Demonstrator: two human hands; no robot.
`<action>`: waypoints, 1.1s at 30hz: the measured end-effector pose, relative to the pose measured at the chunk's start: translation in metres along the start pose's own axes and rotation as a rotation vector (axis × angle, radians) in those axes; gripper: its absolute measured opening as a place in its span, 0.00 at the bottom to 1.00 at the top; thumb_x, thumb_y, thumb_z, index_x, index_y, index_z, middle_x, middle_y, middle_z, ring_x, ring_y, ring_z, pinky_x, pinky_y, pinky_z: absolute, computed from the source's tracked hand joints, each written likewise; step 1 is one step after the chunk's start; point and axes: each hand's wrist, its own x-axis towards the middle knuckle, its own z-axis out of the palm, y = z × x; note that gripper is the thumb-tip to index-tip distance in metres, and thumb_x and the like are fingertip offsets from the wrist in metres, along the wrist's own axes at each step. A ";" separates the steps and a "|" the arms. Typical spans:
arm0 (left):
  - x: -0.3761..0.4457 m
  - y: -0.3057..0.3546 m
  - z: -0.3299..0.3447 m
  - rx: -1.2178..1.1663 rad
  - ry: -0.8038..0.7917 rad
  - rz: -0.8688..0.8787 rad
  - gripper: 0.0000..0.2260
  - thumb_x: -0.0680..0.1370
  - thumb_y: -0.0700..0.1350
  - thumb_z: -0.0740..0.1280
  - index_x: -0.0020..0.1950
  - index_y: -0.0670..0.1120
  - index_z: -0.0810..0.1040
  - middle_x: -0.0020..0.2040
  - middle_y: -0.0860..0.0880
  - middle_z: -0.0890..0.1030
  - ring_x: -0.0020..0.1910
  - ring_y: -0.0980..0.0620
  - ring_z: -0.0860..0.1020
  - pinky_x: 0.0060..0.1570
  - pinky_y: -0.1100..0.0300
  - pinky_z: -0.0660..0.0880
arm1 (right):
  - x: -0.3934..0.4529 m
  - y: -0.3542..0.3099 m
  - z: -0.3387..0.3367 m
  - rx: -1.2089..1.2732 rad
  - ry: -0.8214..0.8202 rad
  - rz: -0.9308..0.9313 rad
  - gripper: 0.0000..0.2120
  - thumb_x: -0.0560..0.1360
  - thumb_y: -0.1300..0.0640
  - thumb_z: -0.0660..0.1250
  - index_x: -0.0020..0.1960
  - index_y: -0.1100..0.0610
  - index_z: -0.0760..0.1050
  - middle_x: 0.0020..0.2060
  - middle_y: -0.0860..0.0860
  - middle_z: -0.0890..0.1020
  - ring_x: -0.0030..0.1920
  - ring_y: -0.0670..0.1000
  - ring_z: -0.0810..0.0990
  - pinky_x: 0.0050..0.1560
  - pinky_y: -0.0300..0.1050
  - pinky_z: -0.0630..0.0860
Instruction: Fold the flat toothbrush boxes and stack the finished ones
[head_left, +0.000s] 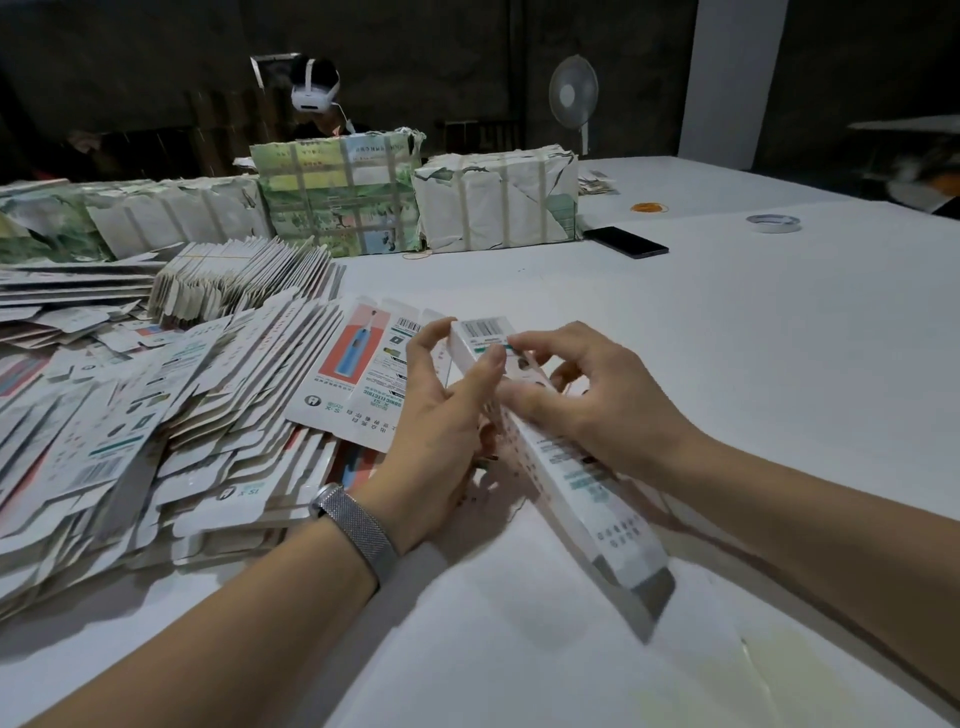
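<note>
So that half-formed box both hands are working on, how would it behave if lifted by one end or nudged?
The box is thin printed card, hollow and long, so probably very light and easy to slide on the smooth table. Its near end looks open, so it may flex or crush under a firm squeeze. With flat sides it should not roll. The left hand and right hand pinch its far end.

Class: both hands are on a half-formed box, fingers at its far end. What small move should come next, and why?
Probably tuck the far end flap shut. The box is already squared into a tube, held by the left hand, and the right hand pinches at its barcode end.
</note>
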 end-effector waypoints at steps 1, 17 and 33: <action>0.000 -0.001 0.000 0.004 -0.003 0.011 0.25 0.74 0.56 0.72 0.66 0.62 0.64 0.42 0.44 0.86 0.29 0.49 0.81 0.26 0.60 0.77 | 0.000 -0.004 -0.006 -0.095 -0.077 0.011 0.30 0.64 0.35 0.72 0.64 0.41 0.77 0.51 0.40 0.76 0.45 0.42 0.78 0.44 0.32 0.73; 0.005 -0.007 -0.001 0.173 0.004 -0.059 0.08 0.85 0.50 0.60 0.56 0.60 0.78 0.34 0.47 0.77 0.28 0.52 0.71 0.29 0.59 0.63 | -0.051 0.046 -0.196 -0.945 0.141 0.465 0.29 0.69 0.39 0.72 0.69 0.43 0.74 0.57 0.48 0.77 0.56 0.53 0.76 0.51 0.48 0.72; 0.010 -0.011 -0.004 0.214 -0.007 -0.072 0.09 0.82 0.41 0.64 0.54 0.52 0.81 0.29 0.47 0.73 0.20 0.54 0.65 0.29 0.69 0.60 | -0.089 0.105 -0.289 -1.239 0.272 0.621 0.14 0.76 0.51 0.65 0.61 0.46 0.76 0.58 0.48 0.75 0.60 0.54 0.74 0.49 0.48 0.71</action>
